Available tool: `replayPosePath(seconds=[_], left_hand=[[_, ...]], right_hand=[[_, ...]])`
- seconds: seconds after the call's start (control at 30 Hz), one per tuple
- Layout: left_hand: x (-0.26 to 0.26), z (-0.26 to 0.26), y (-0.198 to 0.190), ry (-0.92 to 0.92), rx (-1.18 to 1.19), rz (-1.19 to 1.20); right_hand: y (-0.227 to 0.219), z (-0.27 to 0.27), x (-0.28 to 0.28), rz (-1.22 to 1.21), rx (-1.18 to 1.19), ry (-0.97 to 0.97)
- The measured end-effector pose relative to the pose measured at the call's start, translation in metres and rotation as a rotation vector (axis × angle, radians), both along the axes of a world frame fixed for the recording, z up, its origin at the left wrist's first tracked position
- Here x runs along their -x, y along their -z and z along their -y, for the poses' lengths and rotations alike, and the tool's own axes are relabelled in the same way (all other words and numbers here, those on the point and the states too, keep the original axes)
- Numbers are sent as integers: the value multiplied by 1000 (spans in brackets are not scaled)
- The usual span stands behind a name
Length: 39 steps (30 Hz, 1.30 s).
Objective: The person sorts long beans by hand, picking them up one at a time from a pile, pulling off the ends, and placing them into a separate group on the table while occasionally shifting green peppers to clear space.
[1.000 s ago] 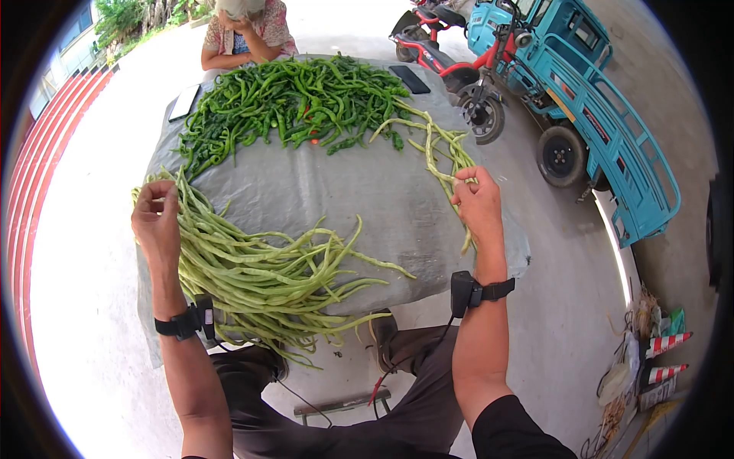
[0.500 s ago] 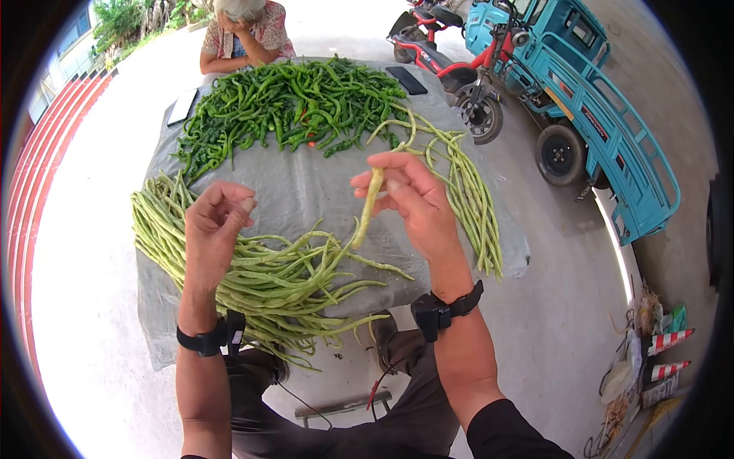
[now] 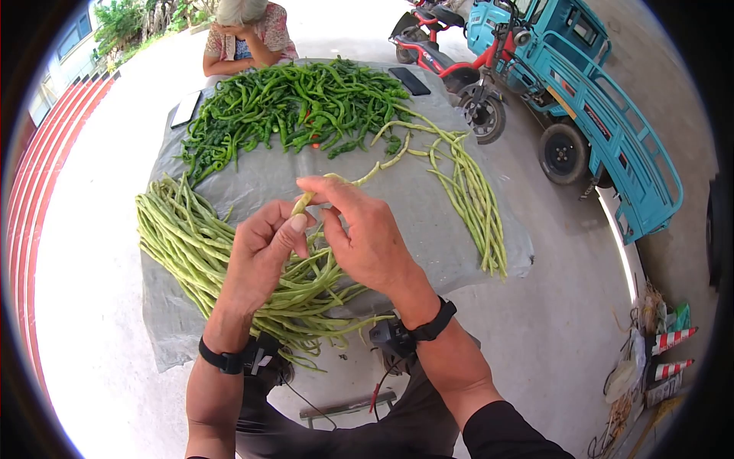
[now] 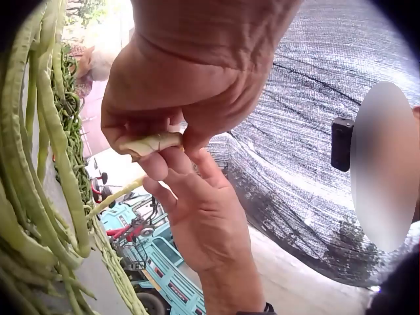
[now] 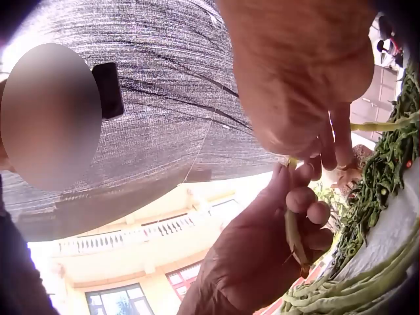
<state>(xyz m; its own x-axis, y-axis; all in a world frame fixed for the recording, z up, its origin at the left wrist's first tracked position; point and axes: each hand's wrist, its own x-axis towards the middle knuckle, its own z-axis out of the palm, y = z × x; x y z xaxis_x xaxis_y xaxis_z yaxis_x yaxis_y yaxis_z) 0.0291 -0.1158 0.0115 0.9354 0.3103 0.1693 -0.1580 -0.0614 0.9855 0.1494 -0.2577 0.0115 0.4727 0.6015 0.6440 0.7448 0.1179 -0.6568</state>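
In the head view the left hand [image 3: 264,249] and right hand [image 3: 365,233] meet above the near middle of the table. Between their fingertips is a pale yellow-green bean [image 3: 303,203], pinched by both. The left wrist view shows its end [image 4: 154,143] in the fingers of the left hand [image 4: 190,79], with the right hand [image 4: 210,226] touching beside it. A long bean [image 3: 390,161] stretches from behind the right hand toward the right-hand beans. Below and left of the hands lies a large pile of long beans [image 3: 180,229]; a smaller bundle [image 3: 474,203] lies at the right.
Green peppers [image 3: 298,99] cover the far part of the grey-covered table [image 3: 252,172]. A white phone [image 3: 186,109] and a dark phone [image 3: 410,81] flank them. Behind, a person [image 3: 248,38] leans on the table. A red scooter [image 3: 443,61] and blue cargo tricycle [image 3: 604,130] stand at the right.
Both hands have come together over the table, the left moving right and the right moving left with a bean. The left fingers, empty half a second ago, now pinch the bean too.
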Motion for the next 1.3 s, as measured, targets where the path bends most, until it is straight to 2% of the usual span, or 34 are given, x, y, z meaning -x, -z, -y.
replayPosePath(seconds=[0.07,0.23,0.47,0.57,0.87,0.97,1.07,1.17,1.3], left_hand=[[4,-1,-6,6,-37,-6],[16,-2,-22,69,-151,-2],[35,-45,-36,-119,-189,29],[42,-58,-38,-179,-202,74],[47,-91,-30,-302,-316,-13],[47,-107,-17,-338,-364,-32],[49,-116,-12,-374,-400,-57],[51,-123,-7,-397,-417,-72],[51,-127,-4,-409,-427,-81]], right_hand=[[-2,3,0,-63,56,43],[19,7,-20,-21,281,313],[42,35,-70,-104,448,612],[54,51,-90,-62,481,721],[49,65,-100,-162,399,717],[51,66,-101,-154,306,650],[54,65,-103,-259,192,546],[51,67,-103,-258,212,528],[46,66,-99,-90,295,621]])
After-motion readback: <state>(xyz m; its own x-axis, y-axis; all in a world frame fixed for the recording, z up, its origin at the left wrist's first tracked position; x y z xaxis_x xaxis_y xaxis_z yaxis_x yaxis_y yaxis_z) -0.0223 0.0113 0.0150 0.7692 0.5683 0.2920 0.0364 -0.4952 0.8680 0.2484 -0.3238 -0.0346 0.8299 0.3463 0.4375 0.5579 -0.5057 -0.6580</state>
